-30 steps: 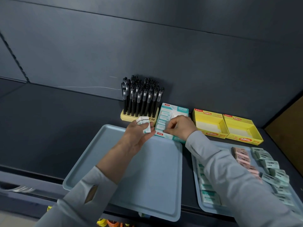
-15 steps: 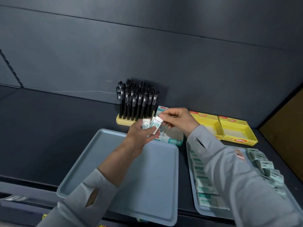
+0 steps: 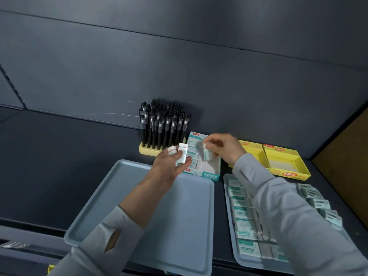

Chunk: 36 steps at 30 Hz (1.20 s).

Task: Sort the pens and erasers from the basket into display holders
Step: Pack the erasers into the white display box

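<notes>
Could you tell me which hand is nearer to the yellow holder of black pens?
Left. The left hand, gripping erasers, is just in front of the right end of the holder; the right hand is farther right, above the teal eraser box.

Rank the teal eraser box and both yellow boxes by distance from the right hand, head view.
1. Teal eraser box, directly under the right hand.
2. Left yellow box, next over to the right.
3. Right yellow box, farthest right.

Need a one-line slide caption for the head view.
Left hand holds a few erasers; right hand pinches one eraser above the teal display box beside the pen holder.
</notes>
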### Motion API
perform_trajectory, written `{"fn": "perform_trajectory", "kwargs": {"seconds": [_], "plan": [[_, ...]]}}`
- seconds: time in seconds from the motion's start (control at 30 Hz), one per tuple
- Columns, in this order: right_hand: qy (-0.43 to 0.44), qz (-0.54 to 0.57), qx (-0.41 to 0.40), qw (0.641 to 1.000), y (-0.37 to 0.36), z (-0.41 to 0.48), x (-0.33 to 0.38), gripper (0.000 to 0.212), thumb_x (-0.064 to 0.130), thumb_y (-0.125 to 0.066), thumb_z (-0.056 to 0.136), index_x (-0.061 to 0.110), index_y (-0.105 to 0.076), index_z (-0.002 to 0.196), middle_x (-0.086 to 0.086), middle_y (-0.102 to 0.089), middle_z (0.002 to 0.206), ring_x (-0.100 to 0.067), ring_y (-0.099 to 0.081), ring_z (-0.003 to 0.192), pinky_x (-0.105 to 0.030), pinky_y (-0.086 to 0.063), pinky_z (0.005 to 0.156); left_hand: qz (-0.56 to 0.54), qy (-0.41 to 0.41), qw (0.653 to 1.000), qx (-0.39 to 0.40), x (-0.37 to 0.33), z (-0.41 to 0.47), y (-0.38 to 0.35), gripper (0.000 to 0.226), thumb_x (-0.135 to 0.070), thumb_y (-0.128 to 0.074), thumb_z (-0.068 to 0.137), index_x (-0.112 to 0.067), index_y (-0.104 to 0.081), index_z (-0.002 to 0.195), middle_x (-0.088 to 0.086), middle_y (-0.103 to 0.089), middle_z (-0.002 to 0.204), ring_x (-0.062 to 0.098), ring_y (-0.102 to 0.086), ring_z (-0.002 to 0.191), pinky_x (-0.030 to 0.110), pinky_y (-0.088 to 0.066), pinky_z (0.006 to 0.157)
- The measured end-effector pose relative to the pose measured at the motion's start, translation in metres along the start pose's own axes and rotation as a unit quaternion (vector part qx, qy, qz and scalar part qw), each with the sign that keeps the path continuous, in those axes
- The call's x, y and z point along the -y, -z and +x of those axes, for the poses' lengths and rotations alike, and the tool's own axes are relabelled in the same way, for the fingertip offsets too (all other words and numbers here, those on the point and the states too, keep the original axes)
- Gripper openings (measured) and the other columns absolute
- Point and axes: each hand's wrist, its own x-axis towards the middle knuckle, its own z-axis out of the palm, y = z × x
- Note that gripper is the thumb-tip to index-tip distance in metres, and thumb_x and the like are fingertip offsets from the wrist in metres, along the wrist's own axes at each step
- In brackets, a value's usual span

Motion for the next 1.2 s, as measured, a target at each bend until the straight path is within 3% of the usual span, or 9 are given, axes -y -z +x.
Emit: {"fn": "perform_trajectory", "kwargs": {"seconds": [0.13, 0.33, 0.47, 0.63, 0.8, 1.03, 1.2], "plan": [[0.02, -0.12, 0.048, 0.991, -0.025, -0.001, 0.005, 0.035, 0.025, -0.076, 0.079, 0.028, -0.067, 0.113, 0.004, -0.063, 0.096, -0.016, -0.061, 0.085, -0.027, -0.05, 0.084, 0.014, -0.007, 1.0, 0.01, 0.0, 0.001, 0.001, 0.024, -0.002, -0.053, 0.096, 0.002, -0.055, 0.12, 0.022, -0.059, 0.125, 0.03, -0.065, 0.107, 0.035, -0.055, 0.091], [0.017, -0.203, 0.044, 0.978, -0.023, 0.002, 0.002, 0.027, 0.018, -0.072, 0.082, 0.025, -0.068, 0.108, 0.003, -0.067, 0.106, -0.017, -0.061, 0.095, -0.029, -0.052, 0.087, 0.008, -0.003, 1.0, 0.023, 0.0, 0.003, 0.005, 0.026, -0.003, -0.054, 0.096, 0.002, -0.054, 0.121, 0.023, -0.063, 0.121, 0.032, -0.064, 0.109, 0.033, -0.058, 0.085], [0.019, -0.226, 0.026, 0.974, -0.009, 0.004, -0.001, 0.028, 0.015, -0.071, 0.082, 0.021, -0.07, 0.109, 0.0, -0.069, 0.11, -0.018, -0.063, 0.098, -0.024, -0.047, 0.083, 0.01, 0.003, 0.999, 0.038, 0.0, 0.004, 0.008, 0.024, -0.003, -0.054, 0.096, 0.001, -0.056, 0.12, 0.02, -0.066, 0.117, 0.03, -0.066, 0.107, 0.035, -0.055, 0.09], [0.022, -0.35, 0.012, 0.936, 0.0, 0.01, -0.005, 0.028, 0.013, -0.061, 0.085, 0.021, -0.068, 0.111, -0.006, -0.065, 0.115, -0.029, -0.059, 0.106, -0.03, -0.044, 0.084, 0.025, -0.003, 0.999, 0.044, 0.0, 0.004, 0.009, 0.027, 0.007, -0.054, 0.092, 0.002, -0.055, 0.118, 0.022, -0.068, 0.113, 0.031, -0.067, 0.105, 0.033, -0.056, 0.088], [0.019, -0.374, -0.001, 0.927, -0.014, 0.012, -0.007, 0.031, 0.008, -0.053, 0.089, 0.02, -0.065, 0.115, -0.01, -0.064, 0.114, -0.033, -0.06, 0.103, -0.033, -0.046, 0.079, 0.048, -0.003, 0.998, 0.039, 0.002, 0.004, 0.008, 0.03, 0.009, -0.054, 0.091, 0.001, -0.054, 0.12, 0.021, -0.067, 0.114, 0.029, -0.068, 0.103, 0.032, -0.058, 0.085], [0.031, -0.372, 0.011, 0.928, -0.01, 0.013, -0.011, 0.026, 0.016, -0.057, 0.089, 0.022, -0.065, 0.113, -0.009, -0.065, 0.109, -0.029, -0.056, 0.104, -0.035, -0.049, 0.08, 0.049, -0.002, 0.998, 0.041, 0.001, 0.006, 0.006, 0.032, 0.01, -0.055, 0.09, 0.003, -0.053, 0.121, 0.02, -0.067, 0.114, 0.029, -0.067, 0.104, 0.031, -0.058, 0.084], [0.016, -0.333, 0.007, 0.943, -0.011, 0.014, -0.01, 0.042, 0.016, -0.06, 0.087, 0.024, -0.059, 0.128, -0.014, -0.064, 0.108, -0.033, -0.057, 0.105, -0.034, -0.047, 0.083, 0.057, 0.0, 0.997, 0.05, 0.001, 0.004, 0.005, 0.031, 0.01, -0.056, 0.09, 0.003, -0.053, 0.12, 0.02, -0.067, 0.116, 0.031, -0.067, 0.105, 0.032, -0.058, 0.084]]}}
